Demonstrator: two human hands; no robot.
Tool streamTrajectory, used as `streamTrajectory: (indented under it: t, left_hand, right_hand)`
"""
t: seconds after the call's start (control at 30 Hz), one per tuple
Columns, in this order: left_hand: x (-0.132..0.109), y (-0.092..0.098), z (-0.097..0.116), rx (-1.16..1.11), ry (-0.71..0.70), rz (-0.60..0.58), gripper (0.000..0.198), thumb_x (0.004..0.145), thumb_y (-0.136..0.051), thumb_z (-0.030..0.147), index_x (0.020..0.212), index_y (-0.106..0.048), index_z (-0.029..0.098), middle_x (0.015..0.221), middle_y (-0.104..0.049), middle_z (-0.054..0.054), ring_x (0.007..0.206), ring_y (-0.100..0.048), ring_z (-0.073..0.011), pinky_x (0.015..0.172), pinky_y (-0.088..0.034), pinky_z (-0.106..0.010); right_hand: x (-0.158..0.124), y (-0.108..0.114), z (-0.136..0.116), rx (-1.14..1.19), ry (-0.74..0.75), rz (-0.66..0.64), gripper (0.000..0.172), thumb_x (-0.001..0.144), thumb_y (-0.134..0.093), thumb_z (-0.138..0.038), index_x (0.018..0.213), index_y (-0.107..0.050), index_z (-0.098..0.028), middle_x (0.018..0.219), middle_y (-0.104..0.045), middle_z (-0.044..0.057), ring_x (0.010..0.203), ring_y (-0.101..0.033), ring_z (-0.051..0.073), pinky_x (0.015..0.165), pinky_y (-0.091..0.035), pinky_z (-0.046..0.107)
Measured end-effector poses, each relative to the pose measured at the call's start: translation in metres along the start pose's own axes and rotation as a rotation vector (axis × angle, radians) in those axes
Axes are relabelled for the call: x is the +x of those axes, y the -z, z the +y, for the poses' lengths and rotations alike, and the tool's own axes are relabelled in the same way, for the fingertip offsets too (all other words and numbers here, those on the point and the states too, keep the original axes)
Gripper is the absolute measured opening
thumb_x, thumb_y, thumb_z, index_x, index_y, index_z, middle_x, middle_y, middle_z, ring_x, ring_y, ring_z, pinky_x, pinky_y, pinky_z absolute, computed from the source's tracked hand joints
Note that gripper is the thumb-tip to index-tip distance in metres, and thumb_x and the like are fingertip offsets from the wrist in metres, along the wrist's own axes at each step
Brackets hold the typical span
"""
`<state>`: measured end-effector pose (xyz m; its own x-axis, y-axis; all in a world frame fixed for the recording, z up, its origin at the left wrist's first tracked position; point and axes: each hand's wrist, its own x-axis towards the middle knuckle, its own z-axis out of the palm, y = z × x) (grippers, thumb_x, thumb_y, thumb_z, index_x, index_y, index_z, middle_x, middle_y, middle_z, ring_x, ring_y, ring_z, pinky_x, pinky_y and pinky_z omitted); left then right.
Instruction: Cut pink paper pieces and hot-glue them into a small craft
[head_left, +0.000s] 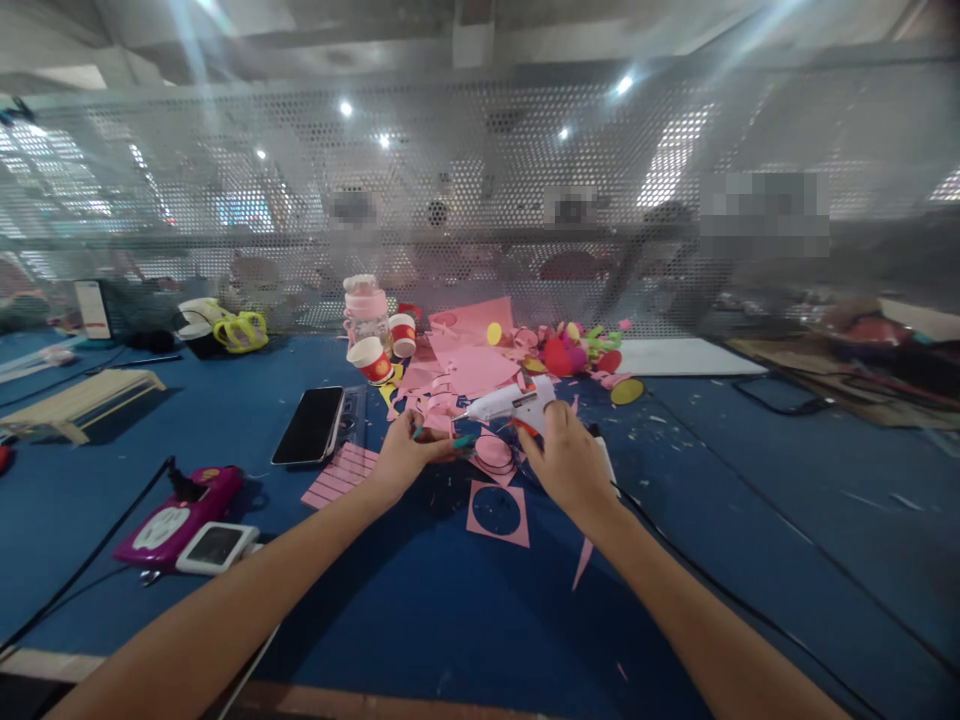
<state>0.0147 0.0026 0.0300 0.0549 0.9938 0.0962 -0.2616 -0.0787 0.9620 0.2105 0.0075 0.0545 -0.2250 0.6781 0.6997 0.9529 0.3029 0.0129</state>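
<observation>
My right hand (566, 450) is wrapped around a white glue gun (510, 402) with an orange trigger, its nozzle pointing left. Close to that nozzle, my left hand (420, 450), with teal nails, is closed in a pinch on a small pink paper piece (452, 424), partly hidden by the fingers. Between the hands lie pink paper circles (495, 453) and, nearer me, a pink square with a round hole (474, 520). Pink scraps (431, 385) are heaped beyond my left hand. Striped pink paper (341, 475) lies by my left wrist.
A phone (309, 425) and a purple power strip (180, 515) lie on the left. Paper cups (370, 359) and a pink bottle (366, 305) stand at the back, near colourful paper shapes (566, 355). A black cord (720, 590) trails right. Perforated mesh (465, 180) borders the blue table.
</observation>
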Motion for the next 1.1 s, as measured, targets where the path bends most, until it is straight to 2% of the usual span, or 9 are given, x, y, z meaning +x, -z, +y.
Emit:
streamTrajectory:
  t: [0.23, 0.6, 1.1]
  left_hand:
    - [0.0010, 0.0002, 0.0002, -0.026, 0.002, -0.013, 0.053, 0.053, -0.074, 0.022, 0.069, -0.023, 0.021, 0.062, -0.067, 0.001, 0.066, -0.067, -0.0214, 0.061, -0.054, -0.035]
    - [0.0021, 0.0018, 0.0002, -0.016, -0.001, 0.018, 0.054, 0.051, -0.075, 0.022, 0.068, -0.024, 0.021, 0.057, -0.063, 0.005, 0.061, -0.066, -0.0199, 0.060, -0.053, -0.036]
    - [0.0004, 0.0001, 0.0019, 0.001, 0.006, 0.014, 0.053, 0.052, -0.075, 0.022, 0.068, -0.024, 0.021, 0.062, -0.066, 0.002, 0.063, -0.066, -0.0205, 0.060, -0.053, -0.034]
  right_hand:
    - [-0.0009, -0.0028, 0.0018, 0.015, 0.012, 0.005, 0.014, 0.080, -0.042, -0.028, 0.083, -0.041, -0.015, 0.079, -0.055, 0.011, 0.075, -0.055, 0.023, 0.056, -0.039, 0.028]
    - [-0.0004, 0.0025, -0.0002, 0.006, 0.002, -0.073, 0.012, 0.078, -0.043, -0.024, 0.086, -0.042, -0.015, 0.081, -0.055, 0.011, 0.078, -0.054, 0.023, 0.058, -0.038, 0.028]
    - [-0.0003, 0.0048, -0.0010, -0.026, 0.005, -0.089, 0.013, 0.078, -0.043, -0.024, 0.087, -0.043, -0.014, 0.080, -0.055, 0.010, 0.074, -0.053, 0.021, 0.055, -0.034, 0.027]
